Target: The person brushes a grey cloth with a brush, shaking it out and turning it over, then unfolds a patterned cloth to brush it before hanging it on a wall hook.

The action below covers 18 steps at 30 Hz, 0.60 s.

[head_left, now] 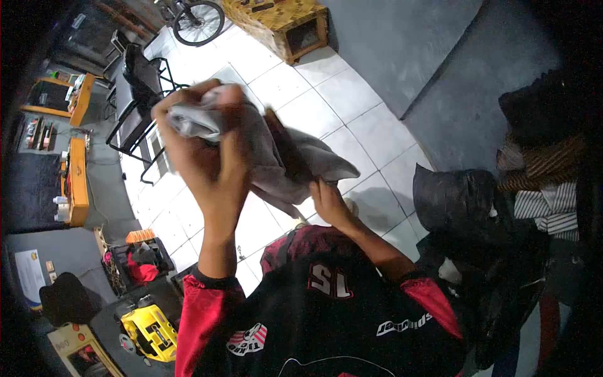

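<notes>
- The left hand (pixel 210 166) was raised over the tiled floor (pixel 358 141), its fingers curled around a bunched, pale part of a grey cloth (pixel 267 151); motion blur softened the fingertips, and folds hid parts of them.
- The right hand (pixel 331 204) was lower and closer to the torso, with its thumb and fingers drawn narrow on the lower edge of the cloth; their exact contact was hard to make out.
- The grey cloth hung between both hands, in front of the jersey (pixel 326 276), with a loose corner pointing out beyond the right hand. Dark, shadowed folds ran through its middle, and its full shape could not be told.
- The black-and-red jersey showed the number 15 upside down; the bottom of the view cut it off, and a thin white cord (pixel 333 359) crossed it.
- Ahead, a bicycle wheel (pixel 198 24) stood near a woven-patterned table (pixel 276 25), both cropped by the top edge.
- Black-framed chairs (pixel 138 81) stood to the left, partly behind the left hand.
- A yellow machine-like item (pixel 154 330) lay at lower left, its kind unclear.
- At right, a black bag-like bundle (pixel 452 198) sat beside striped fabric (pixel 556 210); darkness swallowed their outer surroundings.
</notes>
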Motion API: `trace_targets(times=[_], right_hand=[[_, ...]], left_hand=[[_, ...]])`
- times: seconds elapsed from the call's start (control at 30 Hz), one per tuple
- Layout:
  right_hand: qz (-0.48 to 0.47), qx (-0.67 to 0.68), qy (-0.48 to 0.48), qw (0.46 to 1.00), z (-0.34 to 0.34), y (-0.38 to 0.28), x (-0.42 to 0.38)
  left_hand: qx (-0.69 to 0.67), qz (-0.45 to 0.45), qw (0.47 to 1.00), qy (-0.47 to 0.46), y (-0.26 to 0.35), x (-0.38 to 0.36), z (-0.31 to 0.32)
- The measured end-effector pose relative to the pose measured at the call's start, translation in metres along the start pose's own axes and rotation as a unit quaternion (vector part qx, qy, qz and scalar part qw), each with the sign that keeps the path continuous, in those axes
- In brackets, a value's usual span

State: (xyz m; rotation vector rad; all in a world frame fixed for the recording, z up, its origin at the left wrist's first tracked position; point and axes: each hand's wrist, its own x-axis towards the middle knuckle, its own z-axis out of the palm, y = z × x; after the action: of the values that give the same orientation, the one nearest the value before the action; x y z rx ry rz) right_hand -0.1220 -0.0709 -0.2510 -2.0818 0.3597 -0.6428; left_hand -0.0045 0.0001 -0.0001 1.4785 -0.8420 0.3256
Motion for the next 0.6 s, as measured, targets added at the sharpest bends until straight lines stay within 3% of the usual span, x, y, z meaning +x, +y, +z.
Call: trace_targets(times=[0.03,0.07,0.1,0.13,0.2,0.3,0.4,0.43,0.47,0.5,0.53,0.6], right_hand=[[0.138,-0.030,-0.122,0.983,-0.005,0.012,-0.006],[0.123,-0.127,-0.180,0.968,0.007,0.061,-0.031],[0.066,-0.128,-0.174,0.974,0.004,0.094,-0.056],[0.128,-0.172,-0.254,0.943,0.009,0.133,-0.079],[0.083,-0.291,-0.280,0.911,0.006,0.184,-0.117],[0.215,-0.295,-0.275,0.889,0.011,0.249,-0.147],[0.253,-0.352,-0.287,0.854,-0.004,0.221,-0.108],[0.185,-0.347,-0.253,0.884,-0.014,0.197,-0.088],[0.200,-0.301,-0.140,0.922,-0.012,0.176,-0.066],[0.275,-0.154,-0.017,0.949,-0.026,0.115,-0.031],[0.238,-0.069,0.056,0.967,-0.032,0.075,-0.010],[0.206,0.108,0.081,0.969,-0.047,-0.007,0.020]], left_hand=[[0.023,0.019,0.999,0.018,-0.001,0.004,-0.008],[-0.044,-0.025,0.995,0.081,0.006,0.005,-0.007],[-0.086,-0.038,0.991,0.094,0.012,0.008,-0.010],[-0.084,-0.054,0.988,0.122,0.017,0.010,-0.011],[-0.077,-0.076,0.983,0.149,0.017,0.008,-0.016],[-0.093,-0.167,0.968,0.163,0.020,0.002,-0.025],[-0.086,-0.125,0.983,0.107,0.005,-0.009,-0.035],[-0.129,-0.135,0.977,0.107,0.009,-0.010,-0.028],[-0.172,-0.146,0.968,0.107,0.012,-0.010,-0.021],[-0.174,-0.148,0.971,0.072,0.013,-0.009,-0.014],[-0.145,-0.156,0.974,0.075,0.011,-0.010,-0.008],[-0.127,-0.169,0.975,0.075,0.010,-0.014,0.004]])
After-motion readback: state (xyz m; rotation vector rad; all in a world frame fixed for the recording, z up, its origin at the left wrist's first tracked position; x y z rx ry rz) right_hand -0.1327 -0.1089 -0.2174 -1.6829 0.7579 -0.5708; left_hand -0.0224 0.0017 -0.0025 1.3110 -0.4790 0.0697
